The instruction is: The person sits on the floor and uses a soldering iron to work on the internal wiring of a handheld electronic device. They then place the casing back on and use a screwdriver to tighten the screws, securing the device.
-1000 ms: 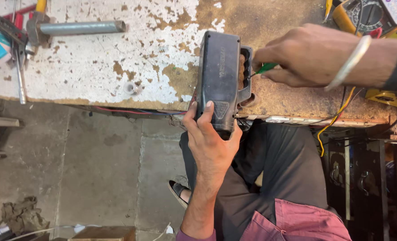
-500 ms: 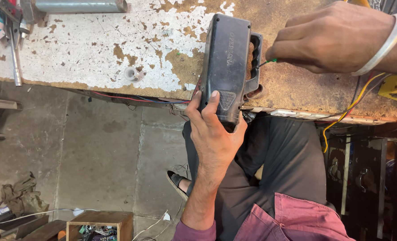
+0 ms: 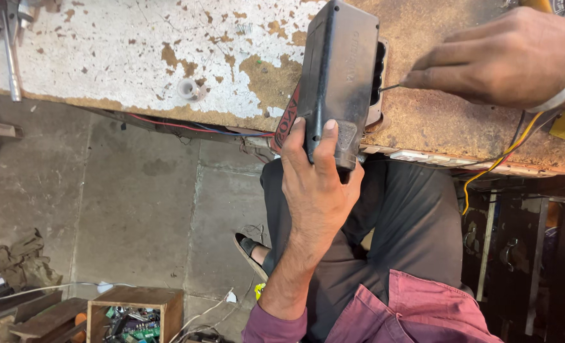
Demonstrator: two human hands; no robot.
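While the left hand (image 3: 317, 184) clamps the black housing (image 3: 341, 76) upright on the bench edge (image 3: 136, 95) for steadiness, the right hand (image 3: 504, 57) pinches what appears to be a thin tool shaft (image 3: 390, 87) entering its open side.

A single head-worn camera looks steeply down, close over the table (image 3: 136, 57) edge, lap and floor (image 3: 136, 209).

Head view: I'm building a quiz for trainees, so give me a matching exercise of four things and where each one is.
Things:
1. black casing
2. left hand
3. right hand
4. wooden box

Places:
A. on the floor, lower left
B. gripping the casing's near end
C. upper right, holding a thin tool
D. on edge at the bench's rim

Pairs: 1-D, 2-B, 3-C, 4-A
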